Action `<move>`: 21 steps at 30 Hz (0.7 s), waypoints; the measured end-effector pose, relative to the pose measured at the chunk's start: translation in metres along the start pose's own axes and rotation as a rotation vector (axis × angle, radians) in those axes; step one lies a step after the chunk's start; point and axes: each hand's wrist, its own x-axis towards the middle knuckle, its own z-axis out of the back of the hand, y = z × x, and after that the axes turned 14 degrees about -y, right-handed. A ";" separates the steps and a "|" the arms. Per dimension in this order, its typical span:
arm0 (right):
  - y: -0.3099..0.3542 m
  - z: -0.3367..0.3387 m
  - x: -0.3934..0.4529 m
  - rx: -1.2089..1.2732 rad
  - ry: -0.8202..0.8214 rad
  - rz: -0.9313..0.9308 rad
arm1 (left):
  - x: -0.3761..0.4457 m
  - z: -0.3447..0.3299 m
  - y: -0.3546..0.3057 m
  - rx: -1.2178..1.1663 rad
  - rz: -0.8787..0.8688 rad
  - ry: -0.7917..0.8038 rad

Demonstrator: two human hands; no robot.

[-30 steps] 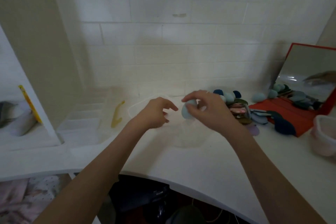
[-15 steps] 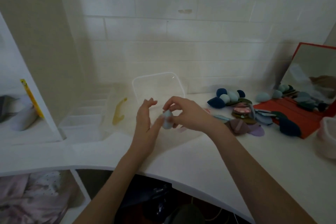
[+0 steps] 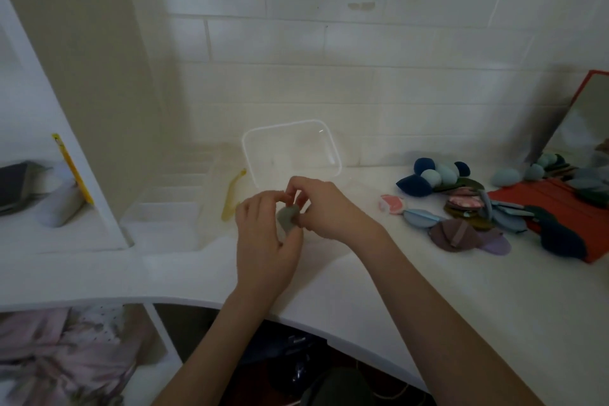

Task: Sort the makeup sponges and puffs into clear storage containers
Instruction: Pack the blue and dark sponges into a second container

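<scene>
A pale blue-grey makeup sponge sits between both hands over the white counter. My left hand cups it from below and the left, fingers curled round it. My right hand pinches its right side with fingertips. Just behind the hands a clear square container leans against the tiled wall. A pile of blue egg sponges and flat puffs in pink, blue, mauve and olive lies to the right.
A clear drawer organiser with a yellow object stands at the left, beside a white shelf unit. A red-framed mirror stands on the right over a red mat. The counter's front edge curves below my arms.
My left hand has closed in on the sponge, which both hands now hold. The hands sit slightly lower and nearer me than before.
</scene>
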 end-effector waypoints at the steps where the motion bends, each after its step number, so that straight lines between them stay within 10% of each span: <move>1: 0.000 -0.001 0.001 -0.015 -0.024 0.018 | 0.001 0.000 0.000 0.047 -0.032 -0.005; 13: -0.001 0.012 -0.002 0.332 0.028 -0.194 | 0.024 0.011 0.016 0.302 -0.242 0.275; 18: -0.037 0.032 -0.012 0.100 -0.631 -0.064 | 0.026 0.013 0.018 0.313 -0.289 0.275; 21: -0.088 0.060 -0.020 -0.074 -0.631 -0.276 | 0.025 0.010 0.019 0.290 -0.283 0.237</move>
